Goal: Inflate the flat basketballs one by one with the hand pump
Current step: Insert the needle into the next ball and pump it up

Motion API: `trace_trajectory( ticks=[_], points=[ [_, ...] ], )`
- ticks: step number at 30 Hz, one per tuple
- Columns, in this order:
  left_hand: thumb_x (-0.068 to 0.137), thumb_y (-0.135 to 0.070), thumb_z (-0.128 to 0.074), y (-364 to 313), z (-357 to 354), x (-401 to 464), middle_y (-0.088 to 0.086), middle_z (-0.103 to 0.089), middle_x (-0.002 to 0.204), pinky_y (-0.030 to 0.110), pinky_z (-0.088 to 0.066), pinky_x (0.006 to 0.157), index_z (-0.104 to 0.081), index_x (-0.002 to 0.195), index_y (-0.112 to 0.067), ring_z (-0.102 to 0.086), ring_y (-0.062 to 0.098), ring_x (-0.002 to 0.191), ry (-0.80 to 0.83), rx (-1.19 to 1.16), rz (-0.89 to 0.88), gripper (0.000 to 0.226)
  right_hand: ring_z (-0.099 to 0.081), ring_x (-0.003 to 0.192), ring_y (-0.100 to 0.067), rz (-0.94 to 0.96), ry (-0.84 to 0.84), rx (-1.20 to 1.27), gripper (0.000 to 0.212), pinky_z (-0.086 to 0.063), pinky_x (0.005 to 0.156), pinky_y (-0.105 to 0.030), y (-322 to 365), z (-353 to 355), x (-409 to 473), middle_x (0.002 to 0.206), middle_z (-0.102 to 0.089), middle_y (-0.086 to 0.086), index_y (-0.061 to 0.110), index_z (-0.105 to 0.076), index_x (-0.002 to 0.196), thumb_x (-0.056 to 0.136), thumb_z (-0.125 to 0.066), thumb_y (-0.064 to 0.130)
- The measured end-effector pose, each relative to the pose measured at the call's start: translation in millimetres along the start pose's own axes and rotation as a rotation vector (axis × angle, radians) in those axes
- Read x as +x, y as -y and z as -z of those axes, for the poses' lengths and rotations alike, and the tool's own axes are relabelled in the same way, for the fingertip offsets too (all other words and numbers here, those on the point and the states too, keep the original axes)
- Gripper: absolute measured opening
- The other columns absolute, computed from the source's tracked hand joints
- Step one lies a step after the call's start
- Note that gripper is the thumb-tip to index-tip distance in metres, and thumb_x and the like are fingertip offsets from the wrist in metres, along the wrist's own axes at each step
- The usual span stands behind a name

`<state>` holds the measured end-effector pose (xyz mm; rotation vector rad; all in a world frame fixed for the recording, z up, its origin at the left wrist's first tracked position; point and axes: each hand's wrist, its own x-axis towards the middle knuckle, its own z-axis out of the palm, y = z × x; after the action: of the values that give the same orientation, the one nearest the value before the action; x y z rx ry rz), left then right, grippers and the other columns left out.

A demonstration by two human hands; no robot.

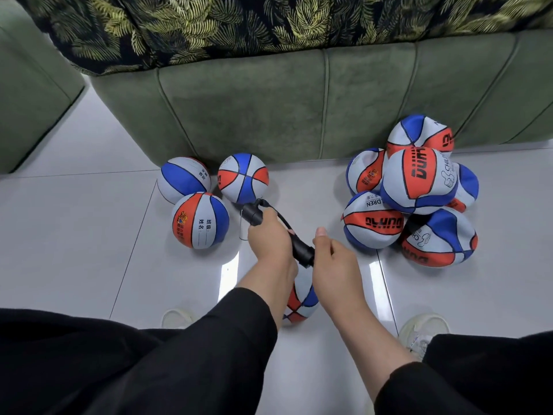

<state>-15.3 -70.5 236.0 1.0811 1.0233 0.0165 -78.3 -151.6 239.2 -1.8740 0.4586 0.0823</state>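
Observation:
My left hand [270, 239] grips the barrel of the black hand pump [300, 250], which slants from upper left to lower right. My right hand [333, 260] holds the pump's lower end, thumb raised. A red, white and blue basketball [300, 301] lies on the floor beneath both hands, mostly hidden by my left wrist. Three round balls [200, 220] sit at the left by the sofa. A heap of several dented, flat balls [419, 187] lies at the right.
A green sofa [299, 109] with a leaf-print throw [239, 25] blocks the far side. The floor is glossy white tile [74, 235]. My shoes [422, 330] and black-trousered knees fill the near edge.

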Motion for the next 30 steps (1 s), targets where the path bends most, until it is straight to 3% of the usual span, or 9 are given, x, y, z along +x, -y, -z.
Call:
trace_trajectory(
  ticks=[3,5,8,11,13,18,22,30],
  points=[
    [0.096,-0.029,-0.059,-10.5,1.5,8.4,0.009,-0.061,0.081,0.032,-0.049,0.063,-0.058,0.097,-0.015,-0.056,0.021,0.064,-0.027,0.002,0.006,0.014,-0.038,0.056,-0.015,0.008,-0.011,-0.007,0.055,-0.029,0.057,-0.031,-0.6,2.6,-1.2,0.053,-0.037,0.008,0.022,-0.037,0.060,0.107,-0.041,0.050],
    [0.095,-0.029,-0.060,-21.1,6.1,18.4,0.007,-0.060,0.080,0.034,-0.052,0.066,-0.056,0.091,-0.017,-0.057,0.021,0.065,-0.065,-0.015,-0.007,0.013,-0.041,0.059,-0.016,-0.016,0.001,-0.010,0.055,-0.032,0.058,-0.033,-4.3,6.3,-1.3,0.056,-0.041,0.006,0.018,-0.047,0.064,0.106,-0.040,0.052],
    [0.092,-0.030,-0.061,-33.7,11.5,33.9,0.005,-0.059,0.077,0.040,-0.058,0.072,-0.062,0.102,-0.013,-0.058,0.022,0.065,-0.087,-0.038,-0.025,0.019,-0.041,0.059,-0.016,-0.037,0.012,-0.005,0.055,-0.032,0.058,-0.032,-6.2,9.2,-2.1,0.051,-0.043,0.009,0.017,-0.047,0.064,0.106,-0.041,0.053],
    [0.093,-0.031,-0.060,-31.7,9.1,35.3,0.006,-0.059,0.079,0.047,-0.060,0.081,-0.059,0.095,-0.017,-0.058,0.023,0.068,-0.075,-0.017,-0.027,0.014,-0.044,0.061,-0.017,-0.042,0.001,-0.006,0.053,-0.034,0.060,-0.033,-6.0,9.8,-1.3,0.051,-0.049,0.013,0.021,-0.046,0.063,0.106,-0.040,0.052],
    [0.095,-0.032,-0.059,-25.1,7.5,30.1,0.007,-0.059,0.088,0.039,-0.058,0.074,-0.057,0.095,-0.019,-0.057,0.021,0.070,-0.079,-0.013,-0.021,0.012,-0.049,0.067,-0.020,-0.057,-0.003,-0.012,0.053,-0.038,0.065,-0.034,-6.4,9.0,0.1,0.062,-0.052,0.006,0.018,-0.054,0.070,0.106,-0.038,0.055],
    [0.099,-0.033,-0.056,-8.7,1.1,14.0,0.007,-0.060,0.082,0.032,-0.049,0.063,-0.056,0.105,-0.018,-0.055,0.019,0.067,-0.041,-0.026,-0.015,0.016,-0.041,0.062,-0.018,-0.030,-0.025,-0.022,0.054,-0.032,0.060,-0.034,-0.4,1.8,2.2,0.060,-0.042,0.005,0.022,-0.042,0.063,0.107,-0.038,0.053],
    [0.100,-0.033,-0.053,1.1,-1.7,1.3,0.006,-0.058,0.073,0.032,-0.047,0.063,-0.057,0.104,-0.015,-0.055,0.020,0.065,-0.004,0.014,-0.067,0.019,-0.058,0.078,-0.021,-0.055,-0.032,-0.004,0.055,-0.041,0.068,-0.035,2.0,-2.1,5.2,0.079,-0.065,-0.003,0.009,-0.066,0.088,0.108,-0.036,0.051],
    [0.098,-0.027,-0.059,-16.0,7.2,11.1,0.004,-0.055,0.075,0.032,-0.048,0.064,-0.056,0.094,-0.015,-0.054,0.018,0.065,-0.024,-0.035,-0.006,0.013,-0.061,0.082,-0.024,-0.033,0.016,-0.014,0.061,-0.047,0.073,-0.035,3.3,-3.7,1.0,0.083,-0.064,-0.005,0.004,-0.067,0.099,0.106,-0.035,0.055]
  ],
)
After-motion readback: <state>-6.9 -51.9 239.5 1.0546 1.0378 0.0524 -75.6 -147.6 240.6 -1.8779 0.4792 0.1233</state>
